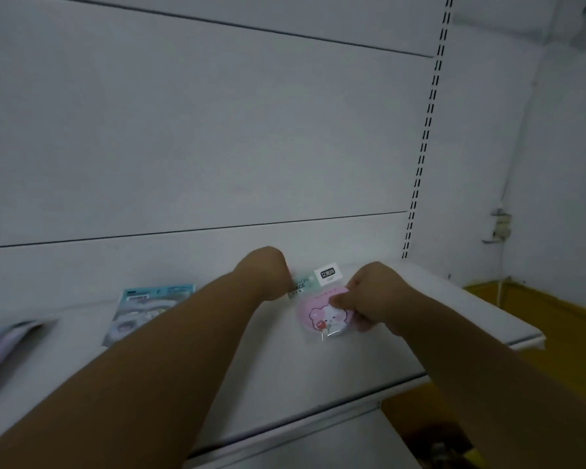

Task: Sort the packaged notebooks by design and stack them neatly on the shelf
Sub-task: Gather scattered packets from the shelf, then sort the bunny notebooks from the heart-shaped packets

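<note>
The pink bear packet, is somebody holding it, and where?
Yes. The right hand pinches the pink bear packet at its right edge. The left hand is at its top; whether it grips cannot be told.

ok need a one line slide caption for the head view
Both hands hold a pink bear-print packaged notebook on the white shelf, blue packs lying left.

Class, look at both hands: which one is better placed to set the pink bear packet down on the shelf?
Right. The right hand already pinches the pink bear packet over the shelf; the left hand only reaches its far edge.
</note>
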The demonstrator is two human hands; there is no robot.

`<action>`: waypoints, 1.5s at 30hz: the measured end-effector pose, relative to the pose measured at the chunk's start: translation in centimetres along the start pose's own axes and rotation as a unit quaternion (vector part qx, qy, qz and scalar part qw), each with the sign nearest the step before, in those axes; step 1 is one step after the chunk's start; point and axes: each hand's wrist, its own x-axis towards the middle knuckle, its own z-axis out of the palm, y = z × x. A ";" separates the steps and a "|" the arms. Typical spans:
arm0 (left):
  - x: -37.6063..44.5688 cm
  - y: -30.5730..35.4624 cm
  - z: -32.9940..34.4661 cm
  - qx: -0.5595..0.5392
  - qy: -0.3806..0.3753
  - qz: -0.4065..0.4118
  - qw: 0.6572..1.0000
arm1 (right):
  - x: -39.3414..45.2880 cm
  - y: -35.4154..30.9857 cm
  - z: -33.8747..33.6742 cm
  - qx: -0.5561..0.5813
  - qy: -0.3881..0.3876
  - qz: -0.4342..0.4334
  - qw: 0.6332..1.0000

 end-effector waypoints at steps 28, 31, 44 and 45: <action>-28.9 -31.4 -19.6 0.105 0.191 -0.107 0.970 | -17.9 -32.7 25.1 -0.133 0.090 -0.416 0.895; -38.1 -39.3 -23.1 0.130 0.217 -0.174 0.952 | -23.2 -39.7 33.3 -0.123 0.044 -0.462 0.877; -49.7 -59.1 -28.8 0.138 0.224 -0.320 0.910 | -28.8 -53.5 53.0 -0.179 -0.078 -0.499 0.844; -48.9 -59.9 -28.8 0.138 0.219 -0.324 0.910 | -28.2 -53.8 53.7 -0.176 -0.078 -0.497 0.846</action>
